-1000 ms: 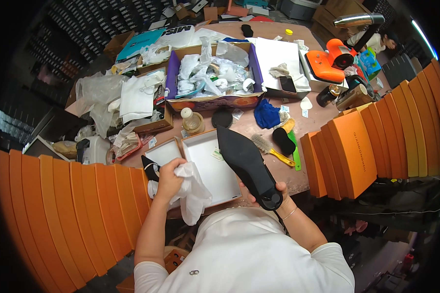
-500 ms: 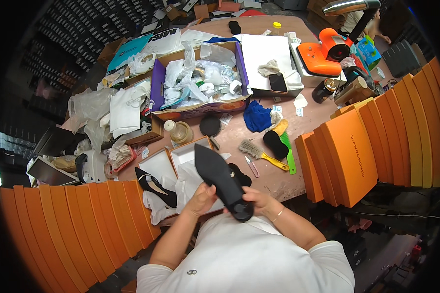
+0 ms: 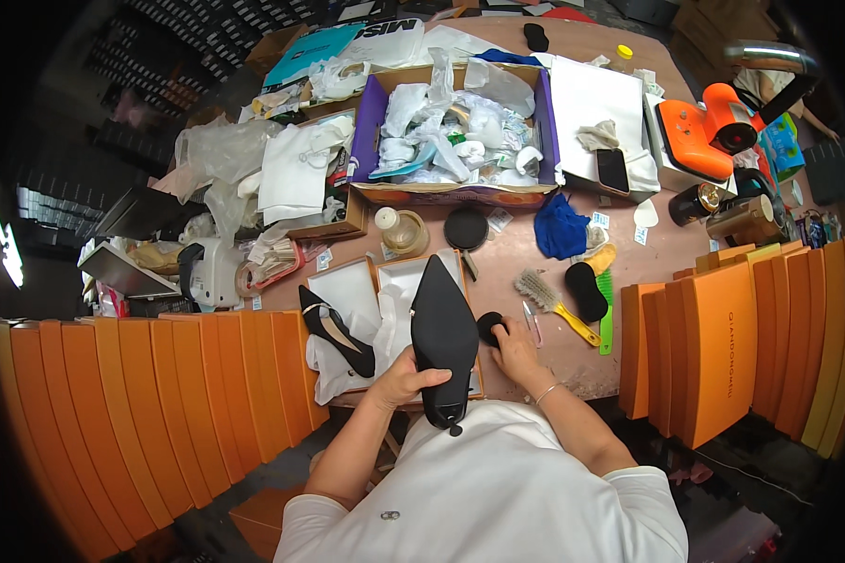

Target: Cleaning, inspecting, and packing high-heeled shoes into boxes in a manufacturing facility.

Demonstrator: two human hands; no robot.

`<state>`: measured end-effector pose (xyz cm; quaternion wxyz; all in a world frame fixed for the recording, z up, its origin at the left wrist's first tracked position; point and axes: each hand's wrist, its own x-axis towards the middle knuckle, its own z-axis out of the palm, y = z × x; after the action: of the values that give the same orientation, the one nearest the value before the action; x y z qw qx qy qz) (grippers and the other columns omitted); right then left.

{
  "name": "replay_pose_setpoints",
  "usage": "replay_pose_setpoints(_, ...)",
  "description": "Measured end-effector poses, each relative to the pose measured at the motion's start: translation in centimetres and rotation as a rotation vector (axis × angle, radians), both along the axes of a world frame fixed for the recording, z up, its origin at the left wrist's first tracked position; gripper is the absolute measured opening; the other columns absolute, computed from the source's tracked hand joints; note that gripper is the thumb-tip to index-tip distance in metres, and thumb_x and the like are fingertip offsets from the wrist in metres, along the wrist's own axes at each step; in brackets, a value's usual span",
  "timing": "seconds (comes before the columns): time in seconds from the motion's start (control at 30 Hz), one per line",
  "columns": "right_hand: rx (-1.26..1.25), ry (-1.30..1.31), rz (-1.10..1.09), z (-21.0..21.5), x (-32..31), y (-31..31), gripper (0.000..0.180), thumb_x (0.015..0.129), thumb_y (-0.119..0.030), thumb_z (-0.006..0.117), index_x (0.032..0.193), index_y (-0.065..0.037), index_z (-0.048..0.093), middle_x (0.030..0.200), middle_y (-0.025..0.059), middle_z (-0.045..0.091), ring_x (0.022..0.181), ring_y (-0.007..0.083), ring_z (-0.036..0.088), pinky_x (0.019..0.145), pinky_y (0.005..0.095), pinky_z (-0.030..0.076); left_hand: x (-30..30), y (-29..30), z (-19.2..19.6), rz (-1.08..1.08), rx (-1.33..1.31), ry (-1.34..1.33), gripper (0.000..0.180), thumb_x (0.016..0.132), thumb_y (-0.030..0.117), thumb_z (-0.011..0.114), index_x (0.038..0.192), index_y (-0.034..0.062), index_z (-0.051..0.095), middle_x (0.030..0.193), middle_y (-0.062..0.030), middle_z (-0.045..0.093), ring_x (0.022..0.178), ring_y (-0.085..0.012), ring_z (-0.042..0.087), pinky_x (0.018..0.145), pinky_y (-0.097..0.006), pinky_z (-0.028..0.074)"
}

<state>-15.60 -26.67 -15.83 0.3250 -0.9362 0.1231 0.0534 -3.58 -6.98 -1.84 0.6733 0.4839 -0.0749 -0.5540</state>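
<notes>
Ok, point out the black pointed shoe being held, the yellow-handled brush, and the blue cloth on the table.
black pointed shoe (image 3: 443, 328), head view, middle of its upturned sole.
yellow-handled brush (image 3: 542, 291), head view, on the bristle head.
blue cloth (image 3: 560, 228), head view, centre of the crumpled cloth.

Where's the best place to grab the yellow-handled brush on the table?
Take the yellow-handled brush by its yellow handle, coming from the right, lower end. The handle lies bare and slants away from the bristle head, while the right hand sits close beside the bristle end, so that side looks more crowded.
</notes>
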Motion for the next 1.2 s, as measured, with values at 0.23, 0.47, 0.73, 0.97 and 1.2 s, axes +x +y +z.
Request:
replay_pose_setpoints(0.23, 0.252, -0.526, -0.184, 15.3, 1.7, -2.6, 0.039, 0.077, -0.003, 0.062, 0.116, -0.004, 0.061, 0.119, 0.0168, 0.050, 0.107, 0.0331, 0.053, 0.088, 0.0401, 0.046, -0.7, 0.1, -1.7, -0.058, -0.035, 0.122, 0.059, 0.076, 0.011, 0.072, 0.128, 0.0031, 0.048, 0.116, -0.0106, 0.058, 0.112, -0.0250, 0.059, 0.093, -0.040, 0.051)
replay_pose_setpoints(0.47, -0.403, -0.384, 0.183, 12.8, -2.0, -7.0, 0.043, 0.069, -0.007, 0.065, 0.112, -0.011, 0.066, 0.098, 0.0043, 0.059, 0.085, 0.0218, 0.053, 0.077, 0.0395, 0.038, -1.3, 0.9, -2.0, -0.099, -0.045, 0.017, 0.067, 0.069, 0.001, 0.074, 0.130, 0.0053, 0.049, 0.119, -0.0063, 0.057, 0.112, -0.0210, 0.056, 0.096, -0.038, 0.047)
replay_pose_setpoints(0.73, -0.182, -0.663, 0.238, 17.9, 3.1, 0.2, 0.037, 0.076, -0.008, 0.062, 0.113, -0.010, 0.065, 0.096, 0.0073, 0.058, 0.087, 0.0239, 0.053, 0.073, 0.0353, 0.038, -2.3, 0.0, -1.3, -0.123, -0.026, 0.020, 0.064, 0.069, 0.007, 0.075, 0.127, 0.0032, 0.049, 0.118, -0.0076, 0.056, 0.109, -0.0200, 0.058, 0.090, -0.033, 0.052)
replay_pose_setpoints(0.97, -0.007, -0.623, 0.202, 16.9, 0.9, 5.6, 0.043, 0.073, -0.003, 0.062, 0.115, -0.005, 0.063, 0.092, 0.0115, 0.057, 0.083, 0.0302, 0.056, 0.069, 0.0398, 0.044, -3.1, 1.6, -3.7, 0.106, -0.030, -0.043, 0.061, 0.071, 0.010, 0.078, 0.125, 0.0035, 0.051, 0.116, -0.0070, 0.057, 0.104, -0.0183, 0.060, 0.088, -0.033, 0.052)
replay_pose_setpoints(1.2, 0.041, -0.673, -0.081, 17.1, 6.7, 1.7, 0.039, 0.077, -0.001, 0.058, 0.115, -0.007, 0.061, 0.089, 0.0135, 0.054, 0.081, 0.0316, 0.054, 0.071, 0.0412, 0.045, -3.9, 0.6, -1.5, -0.104, -0.027, -0.060, 0.064, 0.071, 0.014, 0.079, 0.127, 0.0039, 0.048, 0.114, -0.0063, 0.058, 0.102, -0.0185, 0.060, 0.091, -0.035, 0.050)
